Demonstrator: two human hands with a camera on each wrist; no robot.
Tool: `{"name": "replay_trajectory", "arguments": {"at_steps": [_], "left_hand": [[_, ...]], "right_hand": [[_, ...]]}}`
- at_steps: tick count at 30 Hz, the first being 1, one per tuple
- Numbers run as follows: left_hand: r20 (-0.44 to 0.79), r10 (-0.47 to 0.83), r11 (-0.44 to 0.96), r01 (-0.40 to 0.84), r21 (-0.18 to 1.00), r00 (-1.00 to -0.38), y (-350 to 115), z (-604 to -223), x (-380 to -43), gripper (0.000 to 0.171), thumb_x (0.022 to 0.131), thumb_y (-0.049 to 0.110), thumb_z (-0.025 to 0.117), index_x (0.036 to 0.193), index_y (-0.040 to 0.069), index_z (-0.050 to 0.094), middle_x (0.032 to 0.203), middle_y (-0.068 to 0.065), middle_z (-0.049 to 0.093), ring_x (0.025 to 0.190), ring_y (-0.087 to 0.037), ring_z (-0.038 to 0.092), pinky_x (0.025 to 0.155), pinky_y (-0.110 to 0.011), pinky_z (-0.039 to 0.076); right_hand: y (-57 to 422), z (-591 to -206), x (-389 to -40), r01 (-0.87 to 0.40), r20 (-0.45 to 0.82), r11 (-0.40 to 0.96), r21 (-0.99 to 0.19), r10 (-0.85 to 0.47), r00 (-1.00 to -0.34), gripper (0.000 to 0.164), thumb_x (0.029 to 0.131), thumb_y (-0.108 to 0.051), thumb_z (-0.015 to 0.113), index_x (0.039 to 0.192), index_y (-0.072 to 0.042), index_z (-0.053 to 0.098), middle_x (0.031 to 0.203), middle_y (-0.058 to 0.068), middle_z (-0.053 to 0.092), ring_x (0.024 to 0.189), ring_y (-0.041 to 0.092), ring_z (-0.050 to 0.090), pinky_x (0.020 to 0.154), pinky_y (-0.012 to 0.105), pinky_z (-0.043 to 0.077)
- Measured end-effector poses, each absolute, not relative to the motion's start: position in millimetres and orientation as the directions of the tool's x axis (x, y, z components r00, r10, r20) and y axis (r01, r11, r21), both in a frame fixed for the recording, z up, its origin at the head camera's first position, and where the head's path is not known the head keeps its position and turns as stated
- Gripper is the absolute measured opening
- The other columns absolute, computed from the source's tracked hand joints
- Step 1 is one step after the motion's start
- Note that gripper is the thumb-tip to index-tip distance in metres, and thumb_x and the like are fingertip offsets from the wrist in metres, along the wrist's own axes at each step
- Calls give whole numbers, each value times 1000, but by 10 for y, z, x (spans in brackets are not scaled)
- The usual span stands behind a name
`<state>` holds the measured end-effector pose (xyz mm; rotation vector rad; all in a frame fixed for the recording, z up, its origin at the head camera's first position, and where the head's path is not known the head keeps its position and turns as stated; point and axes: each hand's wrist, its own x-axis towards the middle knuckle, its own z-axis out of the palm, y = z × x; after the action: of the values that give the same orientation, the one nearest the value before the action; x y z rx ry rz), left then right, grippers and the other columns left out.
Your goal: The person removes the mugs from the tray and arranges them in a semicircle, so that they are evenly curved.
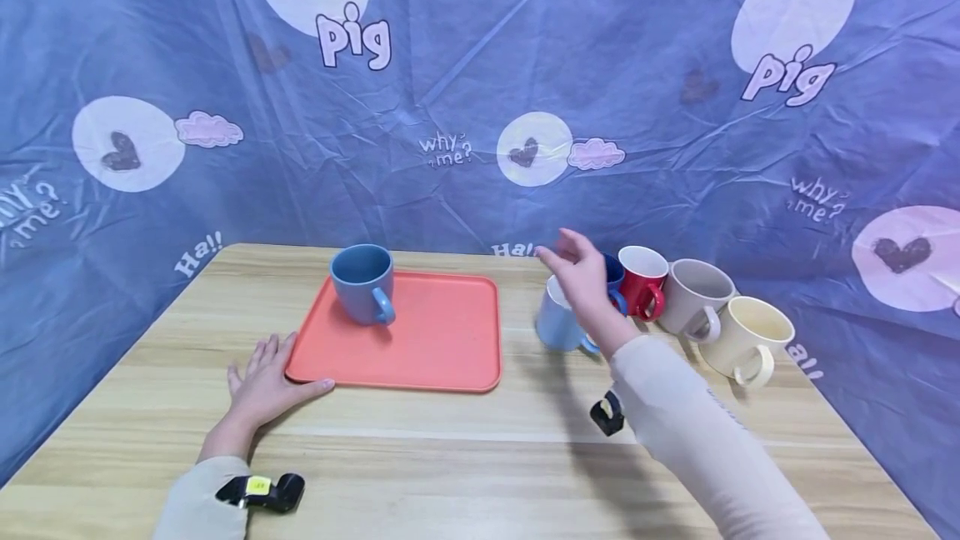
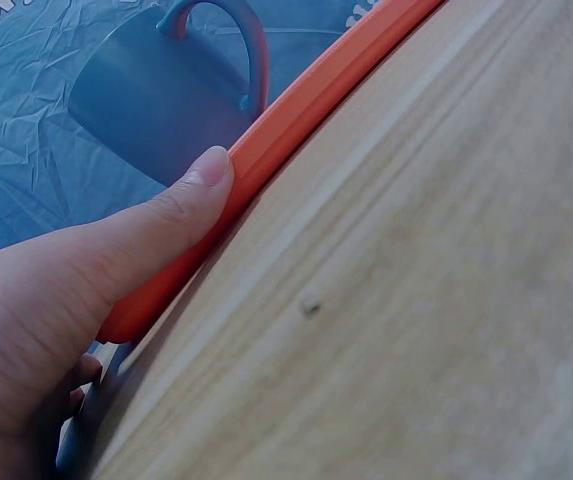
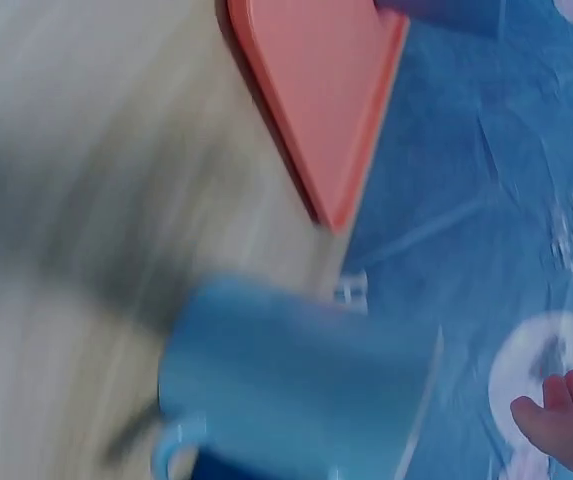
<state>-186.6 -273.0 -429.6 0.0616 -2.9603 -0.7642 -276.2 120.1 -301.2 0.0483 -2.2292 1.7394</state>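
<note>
A coral-red tray (image 1: 442,332) lies on the table, with a teal mug (image 1: 360,286) upright on its left part, handle toward the front right. At the tray's front left corner rests my left hand (image 1: 266,386), its fingers spread along the left side and its thumb (image 2: 181,205) straight against the front rim. My right hand (image 1: 583,277) is raised in the air above a light blue mug (image 1: 555,323), fingers loosely bent and holding nothing. In the right wrist view this light blue mug (image 3: 296,380) stands below the hand, apart from it.
Right of the light blue mug stand a dark blue mug (image 1: 614,271), partly hidden, a red mug (image 1: 636,294), a grey mug (image 1: 686,302) and a cream mug (image 1: 727,348), close together. A blue printed cloth (image 1: 450,90) hangs behind the wooden table (image 1: 435,465).
</note>
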Motion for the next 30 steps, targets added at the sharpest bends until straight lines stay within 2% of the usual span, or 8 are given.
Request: {"name": "replay_trajectory", "arguments": {"at_steps": [6,14,23,30], "left_hand": [[71,-62,874,-20,485,-996,-2727,-4289,-1856,108,61,65,59,135,0,18,133,-36,9,122,-47,0,84,-65,-13],[69,-62,875,-21,484,-996,-2737,-4300,-1854,108,61,66,59,136,0,17,133,-36,9,122,-46,0,84,-65,-13],[72,-67,872,-24,490,-995,-2745,-4335,-1852,108,61,67,59,136,0,17,133,-35,8,122,-46,-1,83,-65,-14],[70,-70,873,-28,487,-995,-2754,-4353,-1845,109,61,67,58,136,0,16,133,-35,8,122,-46,-1,83,-65,-14]], "right_hand": [[767,-3148,-2746,-181,200,201,-963,78,-977,49,75,-11,67,119,0,48,109,19,53,99,27,49,82,34,41],[282,-3296,-2690,-197,198,167,-966,-7,-980,47,73,-9,67,116,1,52,101,18,57,93,26,54,79,30,44],[-73,-3433,-2629,-165,151,204,-965,-80,-985,47,73,-13,69,115,-1,53,101,14,58,93,24,54,77,27,45],[-312,-3581,-2586,-142,114,159,-977,-173,-978,47,72,-10,69,115,0,52,96,11,58,90,23,54,74,26,45]]}}
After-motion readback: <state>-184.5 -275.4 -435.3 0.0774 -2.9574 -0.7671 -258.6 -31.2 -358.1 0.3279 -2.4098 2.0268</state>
